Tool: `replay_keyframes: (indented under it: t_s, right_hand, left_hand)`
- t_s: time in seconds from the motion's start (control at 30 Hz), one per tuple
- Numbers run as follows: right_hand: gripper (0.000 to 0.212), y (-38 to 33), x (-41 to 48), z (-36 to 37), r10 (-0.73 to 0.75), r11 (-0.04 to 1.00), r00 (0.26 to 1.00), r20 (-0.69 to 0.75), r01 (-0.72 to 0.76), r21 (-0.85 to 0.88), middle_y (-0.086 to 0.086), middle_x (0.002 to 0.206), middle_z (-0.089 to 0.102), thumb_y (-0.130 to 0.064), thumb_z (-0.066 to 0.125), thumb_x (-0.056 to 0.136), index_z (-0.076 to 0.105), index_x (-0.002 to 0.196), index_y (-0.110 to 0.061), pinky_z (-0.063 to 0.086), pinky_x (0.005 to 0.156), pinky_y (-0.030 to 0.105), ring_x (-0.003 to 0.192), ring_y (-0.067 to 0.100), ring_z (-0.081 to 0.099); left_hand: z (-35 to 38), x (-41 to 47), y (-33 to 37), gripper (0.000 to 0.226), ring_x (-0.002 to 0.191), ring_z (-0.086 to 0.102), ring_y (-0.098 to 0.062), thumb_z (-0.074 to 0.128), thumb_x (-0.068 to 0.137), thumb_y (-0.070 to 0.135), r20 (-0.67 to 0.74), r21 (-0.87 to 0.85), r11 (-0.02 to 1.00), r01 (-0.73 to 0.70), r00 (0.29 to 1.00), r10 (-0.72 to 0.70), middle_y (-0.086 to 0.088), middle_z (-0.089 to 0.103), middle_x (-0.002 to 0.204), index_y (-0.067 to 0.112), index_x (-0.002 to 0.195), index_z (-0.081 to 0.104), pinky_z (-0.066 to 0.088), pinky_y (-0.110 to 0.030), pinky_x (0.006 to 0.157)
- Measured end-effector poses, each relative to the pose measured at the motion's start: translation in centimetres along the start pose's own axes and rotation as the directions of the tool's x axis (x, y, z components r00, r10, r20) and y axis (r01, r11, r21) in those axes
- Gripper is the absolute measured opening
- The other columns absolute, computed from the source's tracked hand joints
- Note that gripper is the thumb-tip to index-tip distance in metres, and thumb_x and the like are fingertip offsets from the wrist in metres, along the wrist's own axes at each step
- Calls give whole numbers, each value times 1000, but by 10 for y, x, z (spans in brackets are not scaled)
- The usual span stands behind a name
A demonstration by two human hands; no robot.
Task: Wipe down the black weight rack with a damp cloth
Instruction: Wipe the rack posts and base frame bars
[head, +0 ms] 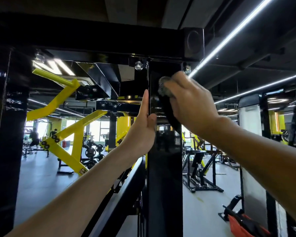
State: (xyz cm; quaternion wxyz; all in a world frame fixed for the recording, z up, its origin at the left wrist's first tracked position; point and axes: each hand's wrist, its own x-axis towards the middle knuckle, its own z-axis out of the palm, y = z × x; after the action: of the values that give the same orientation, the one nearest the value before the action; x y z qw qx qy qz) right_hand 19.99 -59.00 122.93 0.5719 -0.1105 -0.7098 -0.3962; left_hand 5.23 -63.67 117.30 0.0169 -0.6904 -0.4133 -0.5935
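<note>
A glossy black upright post of the weight rack (164, 168) rises through the middle of the view and meets a black top beam (92, 36). My right hand (188, 98) grips a bunched grey cloth (163, 87) and presses it against the post's front face, just below the top joint. My left hand (143, 127) rests on the post's left edge with straight fingers pointing up and the thumb on the front face. Part of the cloth is hidden under my right hand.
Silver bolts (138, 65) sit at the joint under the beam. Yellow machine arms (72, 134) stand behind on the left, a black upright (5, 134) at far left. Benches and plate racks (200, 170) fill the floor on the right. A red object (243, 226) lies low right.
</note>
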Motion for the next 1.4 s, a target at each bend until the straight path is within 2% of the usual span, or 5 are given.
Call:
replay_keyframes:
  t_s: [0.4, 0.57, 1.13, 1.27, 1.4]
  right_hand:
    - [29, -16, -35, -2, -79, 997, 994, 72, 81, -17, 13, 105, 59, -5, 55, 87, 65, 114, -2, 57, 59, 38, 83, 31, 65]
    - [29, -14, -30, -6, 107, 994, 994, 25, -107, 0, 7, 104, 59, -10, 57, 89, 65, 117, -9, 48, 58, 27, 79, 27, 66]
    - [25, -28, -37, -1, 137, 991, 991, 6, -137, 11, 7, 105, 57, -10, 59, 92, 64, 117, -9, 57, 57, 39, 79, 26, 66]
    - [30, -36, -49, 3, -186, 983, 972, 143, 184, 28, 8, 102, 59, -8, 65, 88, 66, 118, -9, 54, 47, 40, 77, 29, 66]
    - [28, -21, -34, -5, 202, 979, 979, -2, -201, 24, 6, 106, 57, -12, 60, 92, 65, 120, -11, 51, 56, 33, 75, 23, 63]
  left_hand:
    - [0, -20, -2, 68, 76, 48, -23, 38, 107, 26, -19, 42, 998, 36, 999, -36, -13, 51, 91, 53, 153, -4, 47, -34, 65]
    - [2, -27, -5, 67, 134, 43, -29, 40, 106, 26, -23, 9, 999, 38, 999, -38, -11, 37, 153, 62, 148, 1, 47, -48, 105]
    - [4, -52, -6, 67, 117, 49, 14, 40, 107, 22, 29, -11, 997, 72, 997, -72, 21, 35, 152, 51, 153, 2, 50, -28, 101]
    - [8, -52, -15, 62, 139, 44, -27, 42, 105, 27, 17, -10, 997, 75, 997, -74, -9, 37, 155, 52, 151, 9, 45, -49, 108]
    - [11, -57, -17, 67, 141, 23, -51, 42, 103, 34, 18, -41, 992, 119, 993, -119, -24, 27, 156, 68, 143, 1, 27, -69, 111]
